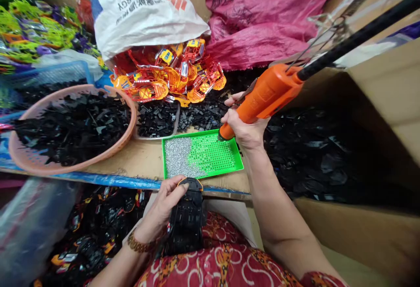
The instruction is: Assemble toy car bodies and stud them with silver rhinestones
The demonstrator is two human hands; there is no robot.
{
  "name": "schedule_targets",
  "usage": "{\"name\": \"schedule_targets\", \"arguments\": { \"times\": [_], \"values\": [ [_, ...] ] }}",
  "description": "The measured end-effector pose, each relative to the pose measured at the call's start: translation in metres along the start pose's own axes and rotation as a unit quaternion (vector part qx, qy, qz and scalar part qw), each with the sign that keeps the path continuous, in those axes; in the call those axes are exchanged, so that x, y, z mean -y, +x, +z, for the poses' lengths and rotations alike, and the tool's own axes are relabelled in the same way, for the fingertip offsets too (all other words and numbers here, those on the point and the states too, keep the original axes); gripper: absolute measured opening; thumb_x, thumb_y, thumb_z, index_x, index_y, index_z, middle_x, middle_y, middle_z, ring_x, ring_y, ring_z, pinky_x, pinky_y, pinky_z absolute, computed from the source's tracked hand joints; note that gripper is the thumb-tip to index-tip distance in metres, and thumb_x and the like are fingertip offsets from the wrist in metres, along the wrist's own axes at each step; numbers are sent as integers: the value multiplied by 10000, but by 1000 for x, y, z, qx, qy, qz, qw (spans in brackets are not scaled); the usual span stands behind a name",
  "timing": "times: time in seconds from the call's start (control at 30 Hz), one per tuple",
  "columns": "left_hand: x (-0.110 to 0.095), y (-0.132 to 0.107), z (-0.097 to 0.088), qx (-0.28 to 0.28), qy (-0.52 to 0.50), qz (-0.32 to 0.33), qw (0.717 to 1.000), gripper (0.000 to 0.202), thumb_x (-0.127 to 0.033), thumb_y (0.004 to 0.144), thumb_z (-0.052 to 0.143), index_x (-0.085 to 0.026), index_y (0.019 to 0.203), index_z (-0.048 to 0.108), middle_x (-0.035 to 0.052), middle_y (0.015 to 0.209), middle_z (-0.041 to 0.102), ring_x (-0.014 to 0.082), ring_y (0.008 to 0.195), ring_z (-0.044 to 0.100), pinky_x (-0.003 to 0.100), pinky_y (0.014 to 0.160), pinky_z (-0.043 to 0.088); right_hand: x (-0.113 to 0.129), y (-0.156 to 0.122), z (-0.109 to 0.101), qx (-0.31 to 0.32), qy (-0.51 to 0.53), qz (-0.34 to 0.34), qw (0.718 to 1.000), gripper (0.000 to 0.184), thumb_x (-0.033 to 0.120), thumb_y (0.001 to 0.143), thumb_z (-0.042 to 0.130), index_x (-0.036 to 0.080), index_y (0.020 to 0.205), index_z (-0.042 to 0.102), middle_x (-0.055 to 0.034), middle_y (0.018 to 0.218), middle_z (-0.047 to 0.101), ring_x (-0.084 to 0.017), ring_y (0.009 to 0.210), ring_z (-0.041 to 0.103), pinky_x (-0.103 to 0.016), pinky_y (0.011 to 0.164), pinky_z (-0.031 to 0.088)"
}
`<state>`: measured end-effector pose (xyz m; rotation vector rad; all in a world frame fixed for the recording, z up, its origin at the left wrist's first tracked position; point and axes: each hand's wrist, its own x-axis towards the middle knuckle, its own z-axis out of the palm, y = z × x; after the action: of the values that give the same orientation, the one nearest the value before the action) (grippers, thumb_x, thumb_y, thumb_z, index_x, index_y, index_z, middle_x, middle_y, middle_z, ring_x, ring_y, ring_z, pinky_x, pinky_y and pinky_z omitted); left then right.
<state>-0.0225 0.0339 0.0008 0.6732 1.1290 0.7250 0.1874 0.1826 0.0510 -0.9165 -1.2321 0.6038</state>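
Observation:
My right hand [247, 127] is wrapped round an orange electric screwdriver [265, 94], which hangs from a spring and a black cable. Its dark tip end is over the right part of a green perforated tray [241, 163]. Small silvery screws [177, 153] are heaped in the tray's left side, with more scattered over the holes. Below the tray, my left hand [170, 197] grips a black plastic toy car chassis [187, 217] by its orange-edged end, thumb on top. The chassis is at my lap, its underside facing up.
A pink basket [131, 125] of black plastic parts stands left, beside a clear box [157, 137] of smaller ones. Orange toy car bodies [177, 77] spill from a white sack [144, 15]. A cardboard box [377, 230] with black parts is right. Assembled pieces [98, 225] lie below left.

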Motion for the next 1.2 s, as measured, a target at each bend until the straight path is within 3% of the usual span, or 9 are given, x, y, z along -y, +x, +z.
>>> {"name": "schedule_targets", "arguments": {
  "times": [0.4,0.6,0.8,1.2],
  "values": [
    [-1,2,0,11,-11,-4,1000,423,-554,758,771,-179,692,587,-43,590,470,91,507,389,206,492,279,-25,0,0,14,29,-7,999,250,199,755,749,257,968,633,18,916,682,-155,773,701,-317,637,631],
    [-1,1,-1,16,-21,-10,1000,396,-542,772,769,-176,715,629,-41,590,484,90,505,386,208,487,281,-34,-1,2,14,41,-2,999,228,187,734,731,250,936,645,29,906,681,-121,707,665,-283,614,615],
    [4,3,0,-42,-25,6,999,354,-513,710,811,-190,699,668,-28,576,530,109,503,420,226,482,305,-35,-2,2,21,37,3,999,261,181,732,731,251,962,628,28,917,665,-135,779,689,-300,683,640],
    [-1,1,3,-11,-41,9,999,385,-501,744,798,-185,667,593,-46,601,468,88,523,373,202,485,292,-29,-7,4,29,8,22,999,211,210,749,698,246,948,636,14,906,652,-155,815,688,-342,724,647]
  ]
}}
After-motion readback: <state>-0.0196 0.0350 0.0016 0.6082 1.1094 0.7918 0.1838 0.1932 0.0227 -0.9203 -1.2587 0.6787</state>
